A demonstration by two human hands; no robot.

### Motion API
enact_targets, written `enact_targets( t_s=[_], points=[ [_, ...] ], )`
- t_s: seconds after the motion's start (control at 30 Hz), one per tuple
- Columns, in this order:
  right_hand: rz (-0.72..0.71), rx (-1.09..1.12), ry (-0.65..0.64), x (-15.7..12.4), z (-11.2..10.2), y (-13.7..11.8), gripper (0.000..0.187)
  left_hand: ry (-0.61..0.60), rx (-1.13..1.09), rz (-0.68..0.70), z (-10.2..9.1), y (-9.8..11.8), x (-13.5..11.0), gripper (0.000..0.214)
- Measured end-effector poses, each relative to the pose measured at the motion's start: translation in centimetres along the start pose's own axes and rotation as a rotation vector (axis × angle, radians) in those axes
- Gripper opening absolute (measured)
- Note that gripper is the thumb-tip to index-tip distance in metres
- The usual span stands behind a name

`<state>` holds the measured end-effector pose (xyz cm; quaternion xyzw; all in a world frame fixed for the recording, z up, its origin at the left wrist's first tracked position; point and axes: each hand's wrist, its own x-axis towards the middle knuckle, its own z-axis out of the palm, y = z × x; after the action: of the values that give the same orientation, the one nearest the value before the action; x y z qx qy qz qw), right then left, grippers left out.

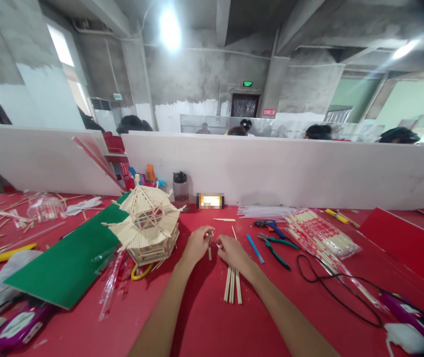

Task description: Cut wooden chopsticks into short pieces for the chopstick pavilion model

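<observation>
While one green board lies at left, one stick model stands beside it. Next, the left hand pinches one short stick between close-set fingertips; the right hand is curled, its hold unclear, at least three loose sticks near its wrist. Farther right lie one blue strip and one pair of pliers.

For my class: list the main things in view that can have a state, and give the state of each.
Left grip: pinched on a stick
Right grip: fingers curled, contents hidden
Loose sticks: lying together
Model: upright
Pliers: handles spread
Glue gun: lying down
Bottle: upright, lid on
Lamp: lit
Green sign: lit
</observation>
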<state>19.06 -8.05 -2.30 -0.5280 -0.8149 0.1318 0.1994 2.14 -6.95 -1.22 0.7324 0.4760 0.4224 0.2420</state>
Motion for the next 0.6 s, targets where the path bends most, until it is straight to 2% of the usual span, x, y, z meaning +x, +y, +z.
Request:
enact_targets(
  t_s=[0.1,0.2,0.3,0.43,0.6],
  points=[
    [0.039,0.319,0.079,-0.4,-0.5,0.8,0.016,-0.054,-0.096,-0.004,0.4,0.1,0.1,0.037],
    [0.053,0.644,0.173,-1.1,-1.3,1.7,0.010,-0.120,-0.228,-0.017,1.2,0.5,0.0,0.039],
    [0.090,0.866,0.253,-1.9,-1.5,2.6,0.017,-0.183,-0.366,-0.045,2.3,1.4,-0.1,0.040],
    [0.158,1.043,0.293,-2.3,-1.3,3.2,0.030,-0.175,-0.402,-0.061,3.6,2.6,-0.4,0.038],
    [0.173,1.151,0.263,-2.4,-1.6,3.0,0.032,-0.100,-0.388,-0.087,4.0,2.5,-0.2,0.031]
  ],
)
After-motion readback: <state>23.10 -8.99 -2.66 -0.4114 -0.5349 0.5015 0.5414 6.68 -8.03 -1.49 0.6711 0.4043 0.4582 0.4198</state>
